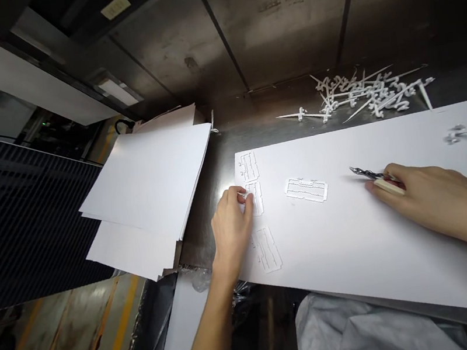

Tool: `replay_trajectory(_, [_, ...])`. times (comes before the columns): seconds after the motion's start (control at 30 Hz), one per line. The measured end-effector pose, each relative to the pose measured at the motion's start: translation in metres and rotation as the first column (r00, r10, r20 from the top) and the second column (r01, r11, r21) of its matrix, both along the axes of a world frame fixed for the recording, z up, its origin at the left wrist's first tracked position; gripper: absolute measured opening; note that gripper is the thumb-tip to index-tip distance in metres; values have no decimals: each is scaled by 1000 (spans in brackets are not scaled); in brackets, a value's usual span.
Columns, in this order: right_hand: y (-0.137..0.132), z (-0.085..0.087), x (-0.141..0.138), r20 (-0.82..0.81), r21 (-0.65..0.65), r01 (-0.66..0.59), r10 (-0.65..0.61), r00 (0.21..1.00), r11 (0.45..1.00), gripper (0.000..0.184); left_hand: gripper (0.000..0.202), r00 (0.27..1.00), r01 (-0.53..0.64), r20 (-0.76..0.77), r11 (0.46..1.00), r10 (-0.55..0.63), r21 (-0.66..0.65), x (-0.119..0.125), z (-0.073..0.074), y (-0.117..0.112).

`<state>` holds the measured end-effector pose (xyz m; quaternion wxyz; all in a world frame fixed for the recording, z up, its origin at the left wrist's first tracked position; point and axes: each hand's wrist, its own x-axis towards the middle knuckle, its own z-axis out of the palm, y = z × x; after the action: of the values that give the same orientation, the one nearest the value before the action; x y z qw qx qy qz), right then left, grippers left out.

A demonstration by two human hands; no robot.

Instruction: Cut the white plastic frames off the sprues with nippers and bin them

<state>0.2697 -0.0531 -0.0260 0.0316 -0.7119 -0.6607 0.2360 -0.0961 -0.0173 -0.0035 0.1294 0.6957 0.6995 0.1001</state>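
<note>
At far left a stack of sheets lies fanned across the bench corner, overhanging its edge, set clear of the working area so that the top sheet can be drawn off. To its right a large white board lies flat on the steel bench, giving the small white parts a plain surface on which they show. Along the board's left edge three flat moulded frames lie in a column: a far frame, a middle frame and a near frame. The left hand rests at that edge with fingertips pinched on the middle frame, placed to steady or lift it; the grip is closed on that part. A fourth frame lies alone further right, apart from the column and between the two hands. The right hand lies low on the board, closed round a pair of cutters, whose dark tips point left toward the lone frame; the handle is mostly hidden in the palm. Far right, a heap of sprues sits on the bare bench beyond the board, kept apart from the frames, and one stray sprue lies at the board's far right corner. No bin or tray is in view; below the near edge hangs pale bagging, contents not discernible.
</note>
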Motion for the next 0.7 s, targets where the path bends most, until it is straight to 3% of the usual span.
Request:
replay_trajectory(0.27, [1, 5, -3, 19, -61, -11, 12, 1000, 998, 34, 16, 1000, 18, -4, 1000, -18, 13, 1, -3, 18])
replay_trajectory(0.4, [1, 1, -3, 49, -78, -19, 23, 999, 997, 38, 17, 1000, 5, -6, 1000, -5, 17, 0, 3, 17])
replay_trajectory(0.53, [2, -5, 0, 117, -126, 6, 9, 993, 992, 41, 25, 1000, -31, -7, 999, 31, -24, -3, 20, -16])
replay_trajectory(0.7, [3, -6, 2, 167, -168, 14, 15, 986, 986, 44, 28, 998, -14, 54, 953, 32, -304, -13, 28, -72])
